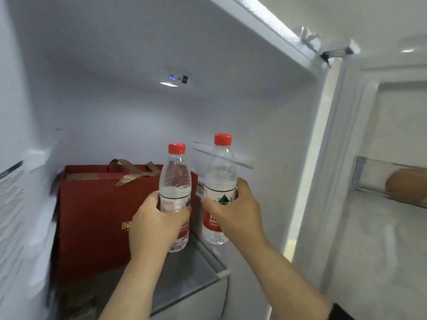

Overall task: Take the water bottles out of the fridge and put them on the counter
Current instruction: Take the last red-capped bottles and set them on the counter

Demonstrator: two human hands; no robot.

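I look into an open fridge. My left hand (157,224) grips the middle of a clear water bottle (175,179) with a red cap and red label. The bottle is upright, with its base just above the glass shelf (184,273). My right hand (235,211) grips a second red-capped water bottle (220,172) round its label. This one is held upright a little higher and further right, clear of the shelf edge. The two bottles are close together but apart.
A dark red gift bag (97,218) with gold ribbon handles stands on the shelf behind and left of the bottles. The open fridge door (381,227) is at the right, with a brown egg (406,187) in its door tray. White fridge walls surround the shelf.
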